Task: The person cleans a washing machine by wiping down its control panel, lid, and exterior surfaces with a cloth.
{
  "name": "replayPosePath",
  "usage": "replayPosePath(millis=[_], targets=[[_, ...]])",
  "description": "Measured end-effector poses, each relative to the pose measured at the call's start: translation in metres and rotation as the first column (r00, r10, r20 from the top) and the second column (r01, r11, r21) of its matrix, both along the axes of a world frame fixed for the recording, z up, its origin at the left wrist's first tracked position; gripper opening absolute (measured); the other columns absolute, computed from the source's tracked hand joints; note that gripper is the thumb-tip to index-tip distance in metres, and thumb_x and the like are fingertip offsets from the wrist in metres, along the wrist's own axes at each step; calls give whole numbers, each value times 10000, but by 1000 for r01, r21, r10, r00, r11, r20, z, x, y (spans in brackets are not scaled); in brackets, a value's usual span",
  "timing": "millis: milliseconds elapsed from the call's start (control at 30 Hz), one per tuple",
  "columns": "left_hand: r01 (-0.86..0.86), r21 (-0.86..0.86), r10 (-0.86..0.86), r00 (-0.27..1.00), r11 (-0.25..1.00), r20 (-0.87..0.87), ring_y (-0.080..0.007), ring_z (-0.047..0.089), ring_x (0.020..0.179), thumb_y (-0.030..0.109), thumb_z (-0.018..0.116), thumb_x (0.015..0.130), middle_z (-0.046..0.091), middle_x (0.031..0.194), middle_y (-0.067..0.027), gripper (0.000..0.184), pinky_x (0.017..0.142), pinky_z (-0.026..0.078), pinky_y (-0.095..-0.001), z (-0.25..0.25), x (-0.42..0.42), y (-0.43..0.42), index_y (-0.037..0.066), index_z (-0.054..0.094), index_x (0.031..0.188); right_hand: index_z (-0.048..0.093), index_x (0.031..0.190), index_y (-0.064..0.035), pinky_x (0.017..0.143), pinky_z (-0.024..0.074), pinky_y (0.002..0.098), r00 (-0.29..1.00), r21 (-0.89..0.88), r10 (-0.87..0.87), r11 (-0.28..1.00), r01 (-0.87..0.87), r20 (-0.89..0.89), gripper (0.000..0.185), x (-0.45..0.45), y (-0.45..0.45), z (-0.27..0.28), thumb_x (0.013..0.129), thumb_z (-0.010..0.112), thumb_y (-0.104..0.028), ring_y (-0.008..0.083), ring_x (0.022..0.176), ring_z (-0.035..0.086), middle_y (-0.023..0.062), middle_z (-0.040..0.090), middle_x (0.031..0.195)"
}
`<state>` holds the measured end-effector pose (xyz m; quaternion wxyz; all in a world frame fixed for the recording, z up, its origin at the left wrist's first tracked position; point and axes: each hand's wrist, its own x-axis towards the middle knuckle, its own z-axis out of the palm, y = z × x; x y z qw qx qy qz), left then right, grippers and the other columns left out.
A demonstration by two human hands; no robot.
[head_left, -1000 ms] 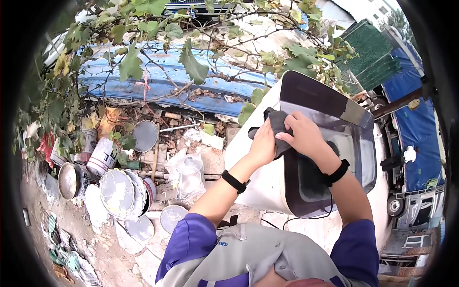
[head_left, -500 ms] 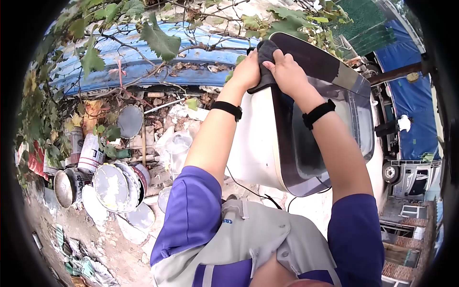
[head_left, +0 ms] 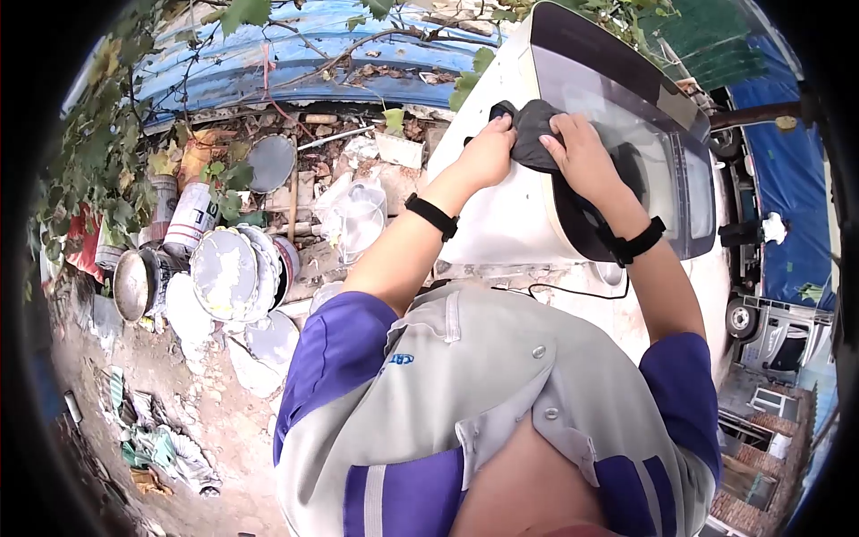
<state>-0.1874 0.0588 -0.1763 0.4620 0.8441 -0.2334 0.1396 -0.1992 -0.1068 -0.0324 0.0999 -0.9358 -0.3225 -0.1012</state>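
Note:
In front of me stands a white appliance that looks like a top-loading washing machine, with a dark-framed, see-through lid. A dark grey cloth lies bunched over the edge where the white side meets the lid. My left hand grips the cloth's left end, fingers closed on it. My right hand presses on the cloth's right side with bent fingers, over the lid. Part of the lid is hidden beneath my right hand and forearm.
Paint buckets and stacked round lids stand on the littered ground at left. A clear plastic container lies nearer. Blue sheeting and vine leaves are behind. A black cable runs below the appliance. A truck is at right.
Both hands have drawn the cloth along the appliance's edge, from the far corner toward my body. My elbows are more bent, and the view has shifted.

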Motion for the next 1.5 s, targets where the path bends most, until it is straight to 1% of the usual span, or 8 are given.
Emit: replayPosePath(millis=[200,500,600,800,967,1067,1367,1500], targets=[[-46,200,46,999,979,6,-430,522,1231,34,571,774,486,1352,-342,318,980,498,-444,10,-87,-24,-137,625,1036,583,1037,-40,895,458,359,977,353,-83,923,150,-197,227,-98,-14,-5,838,688,-66,314,984,577,125,561,1018],[25,-113,-54,963,993,-263,-509,301,1390,2,591,793,262,1468,-415,689,1165,278,-498,-3,-115,-53,-214,309,1384,622,1129,-57,905,454,405,981,260,-131,951,165,-144,382,-137,-13,-4,761,723,-40,335,1030,533,135,529,1107],[-86,99,98,986,991,-132,-459,221,1452,143,647,822,198,1534,-351,832,1175,229,-523,-10,-84,-52,-138,220,1479,603,1224,-34,910,462,414,985,190,-128,971,149,-116,502,-139,-4,2,739,732,-33,348,1036,528,154,515,1135],[-98,311,116,993,945,-38,-439,341,1394,69,705,748,357,1458,-321,790,1124,349,-460,6,32,-19,-114,338,1423,574,1309,-60,851,500,388,977,24,-211,977,212,-40,528,-98,21,-2,803,721,-84,306,1026,536,134,509,1099],[-234,85,222,966,968,132,-422,462,1312,29,694,739,496,1362,-304,763,1099,381,-434,5,45,-14,-107,363,1413,627,1236,-69,793,511,393,952,-81,-300,949,305,63,447,-73,38,-15,800,723,-88,278,968,542,95,501,992],[-213,6,211,969,977,130,-432,468,1305,7,676,742,495,1371,-306,796,1097,384,-438,6,21,-14,-106,318,1444,665,1192,-91,775,504,383,976,100,-214,972,211,25,408,-87,20,-19,789,732,-82,280,930,549,85,514,962],[-103,-170,76,985,980,-157,-436,347,1408,21,648,815,304,1523,-320,858,1156,323,-417,10,-69,-33,-65,163,1518,725,1087,-122,719,481,383,984,231,-131,968,100,119,360,-149,-21,-33,750,672,-9,267,844,548,70,512,927],[-255,-281,165,937,925,-308,-447,435,1310,33,654,817,421,1415,-314,791,1113,353,-442,4,-116,-71,-85,238,1479,725,1079,-141,737,457,391,978,235,-78,971,32,192,331,-166,-53,-46,765,663,-55,264,882,558,68,526,956]])
